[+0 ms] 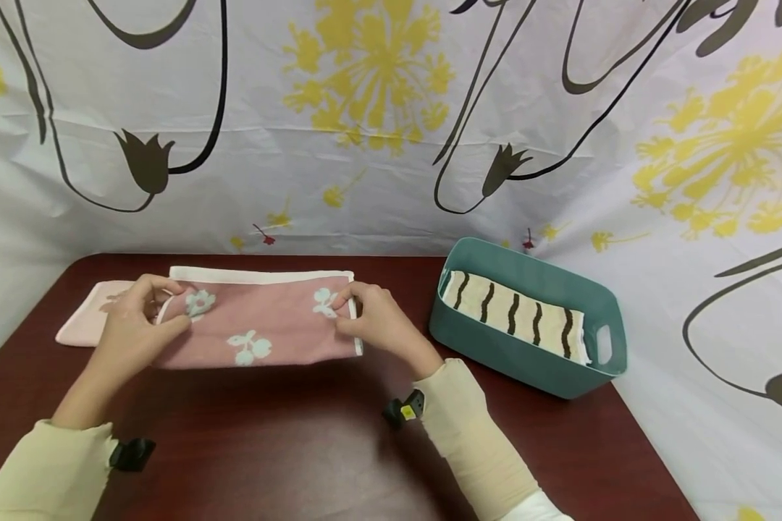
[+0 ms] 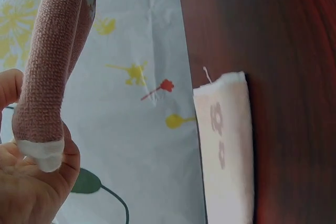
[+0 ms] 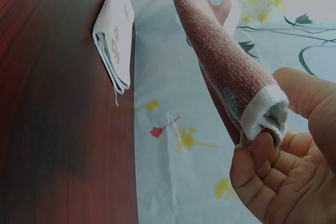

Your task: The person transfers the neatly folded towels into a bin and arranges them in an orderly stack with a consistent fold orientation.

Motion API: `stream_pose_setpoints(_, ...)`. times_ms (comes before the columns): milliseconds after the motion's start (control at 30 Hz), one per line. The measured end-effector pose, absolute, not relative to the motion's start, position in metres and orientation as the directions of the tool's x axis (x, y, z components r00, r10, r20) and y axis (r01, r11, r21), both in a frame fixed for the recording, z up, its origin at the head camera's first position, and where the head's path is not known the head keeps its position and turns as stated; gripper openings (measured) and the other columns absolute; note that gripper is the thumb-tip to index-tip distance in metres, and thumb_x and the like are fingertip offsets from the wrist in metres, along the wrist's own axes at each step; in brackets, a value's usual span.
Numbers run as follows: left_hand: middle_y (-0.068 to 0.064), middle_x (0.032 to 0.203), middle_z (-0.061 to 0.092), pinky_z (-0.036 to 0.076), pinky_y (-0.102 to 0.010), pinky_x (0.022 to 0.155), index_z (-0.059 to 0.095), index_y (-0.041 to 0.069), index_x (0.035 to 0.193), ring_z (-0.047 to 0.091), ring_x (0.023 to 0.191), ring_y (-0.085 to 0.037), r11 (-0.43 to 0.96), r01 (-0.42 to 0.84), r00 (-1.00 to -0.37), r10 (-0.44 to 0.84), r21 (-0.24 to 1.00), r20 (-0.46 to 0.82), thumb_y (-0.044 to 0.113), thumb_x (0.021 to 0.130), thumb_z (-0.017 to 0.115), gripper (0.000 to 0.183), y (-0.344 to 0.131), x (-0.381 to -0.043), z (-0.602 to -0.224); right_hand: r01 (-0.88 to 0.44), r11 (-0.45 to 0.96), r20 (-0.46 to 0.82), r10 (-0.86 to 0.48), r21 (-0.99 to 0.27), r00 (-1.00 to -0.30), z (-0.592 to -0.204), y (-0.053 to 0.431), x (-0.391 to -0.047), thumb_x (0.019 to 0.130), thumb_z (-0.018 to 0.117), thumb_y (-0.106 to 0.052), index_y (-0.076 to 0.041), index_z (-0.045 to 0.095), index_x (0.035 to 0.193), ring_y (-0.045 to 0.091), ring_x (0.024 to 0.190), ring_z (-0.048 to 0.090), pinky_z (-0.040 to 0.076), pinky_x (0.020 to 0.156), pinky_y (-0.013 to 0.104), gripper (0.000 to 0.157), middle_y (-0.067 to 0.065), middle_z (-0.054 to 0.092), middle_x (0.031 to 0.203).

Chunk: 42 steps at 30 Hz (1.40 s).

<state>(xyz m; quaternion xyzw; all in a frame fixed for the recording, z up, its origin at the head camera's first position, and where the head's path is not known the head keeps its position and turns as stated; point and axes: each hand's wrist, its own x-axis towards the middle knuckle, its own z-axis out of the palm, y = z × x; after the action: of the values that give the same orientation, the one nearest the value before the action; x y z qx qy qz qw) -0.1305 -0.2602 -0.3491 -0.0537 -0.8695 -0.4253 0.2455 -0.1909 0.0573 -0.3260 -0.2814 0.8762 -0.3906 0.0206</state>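
A dusty-pink towel (image 1: pixel 280 318) with pale blue flower and cherry motifs and white edging is stretched between both hands, above the table. My left hand (image 1: pixel 133 318) pinches its left end, where the cloth bunches around a flower motif. At the right end, my right hand (image 1: pixel 381 318) grips the white side edge between thumb and fingers. The right wrist view shows the towel (image 3: pixel 231 56) folded over, its layers curling at the gripped end. Behind the left hand lies a folded pale pink towel (image 1: pixel 81 318), partly hidden; the left wrist view shows this pale towel (image 2: pixel 226 145) flat on the table.
On the right of the dark red-brown table (image 1: pixel 287 449) stands a teal basket (image 1: pixel 495 354) with a handle hole. Inside it lies a folded cream towel (image 1: pixel 515 311) with dark wavy stripes. A white patterned cloth (image 1: pixel 378 195) hangs behind the table.
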Motion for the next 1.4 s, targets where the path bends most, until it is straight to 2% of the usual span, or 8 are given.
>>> stream_pose_setpoints(367, 0.006, 0.081, 0.053, 0.032, -0.021, 0.061, 0.053, 0.004, 0.102, 0.041, 0.069, -0.008, 0.603, 0.338, -0.883, -0.062, 0.723, 0.465, 0.002, 0.075, 0.066, 0.03, -0.24, -0.146, -0.338, -0.482, 0.57, 0.221, -0.466, -0.666, -0.857, -0.317, 0.079, -0.194, 0.075, 0.063, -0.005, -0.008, 0.063, 0.091, 0.012, 0.051, 0.04, 0.037, 0.052, 0.025, 0.016, 0.002, 0.053, 0.064)
stream_pose_setpoints(500, 0.002, 0.081, 0.052, 0.032, -0.021, 0.062, 0.053, 0.004, 0.102, 0.041, 0.07, -0.008, 0.595, 0.348, -0.885, -0.046, 0.725, 0.463, 0.003, 0.075, 0.066, 0.031, -0.234, -0.152, -0.336, -0.485, 0.575, 0.244, -0.447, -0.659, -0.861, -0.313, 0.086, -0.194, 0.074, 0.065, -0.006, -0.008, 0.064, 0.09, 0.012, 0.056, 0.043, 0.039, 0.054, 0.025, 0.017, 0.001, 0.056, 0.07)
stream_pose_setpoints(600, 0.0, 0.081, 0.051, 0.032, -0.021, 0.061, 0.053, 0.005, 0.102, 0.041, 0.069, -0.009, 0.582, 0.358, -0.886, -0.036, 0.73, 0.462, 0.002, 0.074, 0.066, 0.031, -0.229, -0.157, -0.335, -0.478, 0.586, 0.243, -0.436, -0.655, -0.867, -0.311, 0.092, -0.195, 0.074, 0.065, -0.006, -0.008, 0.064, 0.091, 0.013, 0.057, 0.045, 0.039, 0.054, 0.025, 0.017, 0.001, 0.055, 0.068)
stream_pose_setpoints(733, -0.002, 0.082, 0.052, 0.033, -0.021, 0.06, 0.054, 0.006, 0.105, 0.042, 0.068, -0.009, 0.568, 0.357, -0.896, -0.016, 0.741, 0.444, 0.003, 0.075, 0.065, 0.032, -0.222, -0.163, -0.334, -0.474, 0.603, 0.24, -0.429, -0.642, -0.871, -0.306, 0.101, -0.195, 0.074, 0.063, -0.007, -0.009, 0.064, 0.091, 0.014, 0.053, 0.042, 0.037, 0.053, 0.027, 0.017, 0.002, 0.051, 0.061)
stream_pose_setpoints(1200, -0.007, 0.085, 0.053, 0.034, -0.024, 0.059, 0.052, 0.004, 0.104, 0.043, 0.068, -0.013, 0.513, 0.368, -0.911, 0.029, 0.775, 0.412, 0.003, 0.077, 0.062, 0.029, -0.194, -0.183, -0.326, -0.466, 0.609, 0.266, -0.393, -0.642, -0.88, -0.299, 0.13, -0.195, 0.076, 0.064, -0.006, -0.006, 0.063, 0.091, 0.016, 0.054, 0.039, 0.035, 0.053, 0.027, 0.015, 0.002, 0.048, 0.06)
stream_pose_setpoints(1400, -0.007, 0.088, 0.05, 0.031, -0.028, 0.062, 0.051, 0.004, 0.107, 0.038, 0.072, -0.017, 0.501, 0.364, -0.921, 0.066, 0.785, 0.385, 0.004, 0.078, 0.058, 0.029, -0.182, -0.189, -0.324, -0.458, 0.622, 0.264, -0.383, -0.635, -0.885, -0.3, 0.143, -0.195, 0.076, 0.063, -0.005, -0.006, 0.062, 0.092, 0.015, 0.05, 0.037, 0.033, 0.051, 0.027, 0.016, 0.002, 0.044, 0.057)
